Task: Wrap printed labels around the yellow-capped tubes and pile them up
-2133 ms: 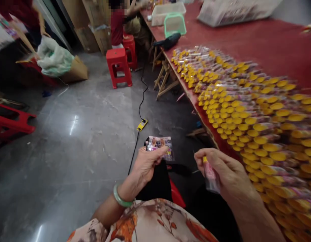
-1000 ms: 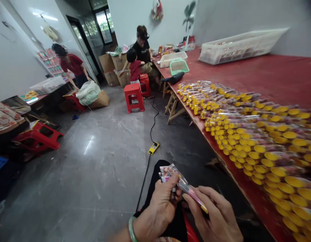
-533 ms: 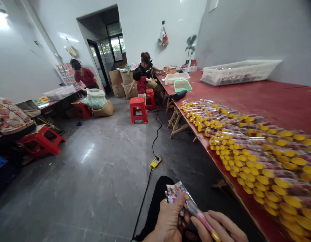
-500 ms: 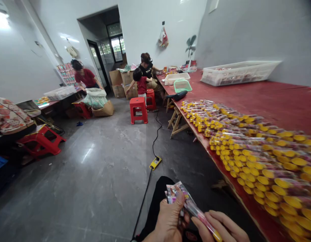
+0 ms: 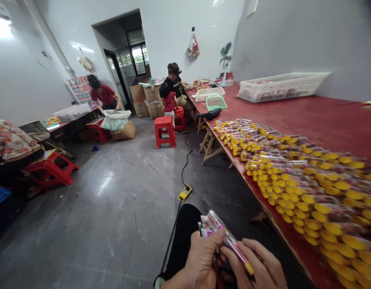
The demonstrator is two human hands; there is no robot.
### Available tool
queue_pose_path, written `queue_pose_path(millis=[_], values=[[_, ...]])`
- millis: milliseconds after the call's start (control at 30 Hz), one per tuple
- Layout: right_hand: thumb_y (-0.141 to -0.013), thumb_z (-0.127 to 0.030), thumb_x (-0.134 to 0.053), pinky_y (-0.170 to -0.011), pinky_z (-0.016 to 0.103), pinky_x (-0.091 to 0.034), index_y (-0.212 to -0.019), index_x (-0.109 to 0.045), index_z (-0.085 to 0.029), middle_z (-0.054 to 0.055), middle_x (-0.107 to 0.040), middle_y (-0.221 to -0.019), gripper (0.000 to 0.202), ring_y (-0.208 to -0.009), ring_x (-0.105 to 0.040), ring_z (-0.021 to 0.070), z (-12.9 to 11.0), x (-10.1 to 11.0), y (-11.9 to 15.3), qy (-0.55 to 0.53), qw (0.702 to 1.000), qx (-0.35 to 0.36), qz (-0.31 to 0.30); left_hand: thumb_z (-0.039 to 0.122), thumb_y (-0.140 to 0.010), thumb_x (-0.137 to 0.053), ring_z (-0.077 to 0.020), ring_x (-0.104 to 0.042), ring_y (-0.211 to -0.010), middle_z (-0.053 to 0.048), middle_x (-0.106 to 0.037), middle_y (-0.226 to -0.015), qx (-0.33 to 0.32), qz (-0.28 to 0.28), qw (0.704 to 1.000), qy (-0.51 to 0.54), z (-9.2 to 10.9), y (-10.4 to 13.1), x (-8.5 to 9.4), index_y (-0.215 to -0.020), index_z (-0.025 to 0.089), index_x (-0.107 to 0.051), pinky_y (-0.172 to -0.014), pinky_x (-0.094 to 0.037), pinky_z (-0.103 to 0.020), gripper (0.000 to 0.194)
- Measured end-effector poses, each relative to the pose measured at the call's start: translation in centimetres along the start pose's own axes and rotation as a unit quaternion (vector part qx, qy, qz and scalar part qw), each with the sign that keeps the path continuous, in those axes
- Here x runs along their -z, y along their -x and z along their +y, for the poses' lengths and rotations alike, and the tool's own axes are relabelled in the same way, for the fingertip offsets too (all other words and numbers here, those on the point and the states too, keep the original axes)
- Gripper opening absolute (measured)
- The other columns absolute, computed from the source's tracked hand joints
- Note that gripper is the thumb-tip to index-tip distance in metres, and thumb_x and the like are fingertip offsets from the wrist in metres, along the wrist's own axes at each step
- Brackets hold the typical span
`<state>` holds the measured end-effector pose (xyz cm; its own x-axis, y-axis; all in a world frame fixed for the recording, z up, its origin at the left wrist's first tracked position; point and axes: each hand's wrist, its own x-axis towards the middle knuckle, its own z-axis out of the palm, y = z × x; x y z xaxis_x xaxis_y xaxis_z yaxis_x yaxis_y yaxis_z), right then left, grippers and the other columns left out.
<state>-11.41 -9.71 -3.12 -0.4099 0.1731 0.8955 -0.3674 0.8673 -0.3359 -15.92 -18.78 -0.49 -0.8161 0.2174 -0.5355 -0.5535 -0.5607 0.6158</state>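
My left hand (image 5: 203, 253) is closed around small printed plastic packets (image 5: 205, 228), pinching them under its thumb. A clear wrapped tube (image 5: 233, 245) with a pink print and a yellow end lies slanted across both hands. The fingers of my right hand (image 5: 257, 261) are wrapped round its lower part, near the yellow end. Both hands are close together above my lap, at the bottom of the view. On the red table to the right lies a large stack of similar tubes (image 5: 296, 188), their round yellow ends facing the table's near edge.
The red table (image 5: 339, 124) bears a white crate (image 5: 282, 86), a green basket (image 5: 216, 102) and a fan (image 5: 225, 60). A yellow power strip (image 5: 185, 193) with a black cable lies on the floor. Red stools (image 5: 165, 131), a child (image 5: 170, 102) and other people are farther off.
The tube has shifted up and left between my hands, and my right hand has moved slightly left with it. The child's arms have come down, and the child has turned toward the seated person.
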Motion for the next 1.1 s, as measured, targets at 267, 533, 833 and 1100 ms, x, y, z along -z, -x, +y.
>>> queue_pose_path(millis=[267, 533, 833, 1100], values=[[-0.084, -0.011, -0.061, -0.082, 0.037, -0.055, -0.123, -0.054, -0.015, 0.015, -0.058, -0.112, 0.039, -0.101, -0.060, 0.0237, -0.5, 5.0, 0.6, -0.087, 0.988, -0.042, -0.116, 0.040, -0.052, -0.087, -0.0041, -0.040, -0.039, 0.004, -0.050, -0.046, 0.025, -0.093, 0.990, -0.101, 0.5, 2.3, 0.2, -0.061, 0.012, -0.059, -0.040, -0.030, -0.017, 0.040], [-0.072, -0.025, -0.078, -0.071, 0.034, -0.057, -0.111, -0.055, -0.018, 0.011, -0.057, -0.103, 0.046, -0.089, -0.059, 0.0209, 1.8, 2.7, 0.3, -0.135, 0.964, -0.193, -0.120, 0.031, -0.053, -0.087, -0.0063, -0.050, -0.050, 0.000, -0.062, -0.063, 0.138, -0.151, 0.973, -0.109, -0.5, -0.8, 0.5, -0.075, 0.011, -0.067, -0.047, -0.040, -0.019, 0.036], [-0.081, -0.006, -0.063, -0.072, 0.032, -0.056, -0.117, -0.059, -0.019, 0.010, -0.061, -0.101, 0.039, -0.089, -0.062, 0.0190, 4.0, 3.1, -1.1, -0.135, 0.970, -0.156, -0.131, 0.041, -0.059, -0.083, -0.0030, -0.040, -0.041, 0.003, -0.053, -0.054, 0.133, -0.179, 0.963, -0.154, -0.9, -3.6, -0.7, -0.067, 0.012, -0.061, -0.036, -0.029, -0.016, 0.037], [-0.082, -0.002, -0.061, -0.072, 0.028, -0.058, -0.122, -0.058, -0.015, 0.014, -0.064, -0.105, 0.042, -0.092, -0.065, 0.0190, 3.9, 4.9, 0.8, -0.058, 0.985, -0.103, -0.123, 0.042, -0.060, -0.082, -0.0032, -0.041, -0.039, 0.004, -0.051, -0.052, 0.121, -0.177, 0.959, -0.183, -2.5, -2.0, -1.0, -0.065, 0.013, -0.059, -0.035, -0.030, -0.016, 0.038]])
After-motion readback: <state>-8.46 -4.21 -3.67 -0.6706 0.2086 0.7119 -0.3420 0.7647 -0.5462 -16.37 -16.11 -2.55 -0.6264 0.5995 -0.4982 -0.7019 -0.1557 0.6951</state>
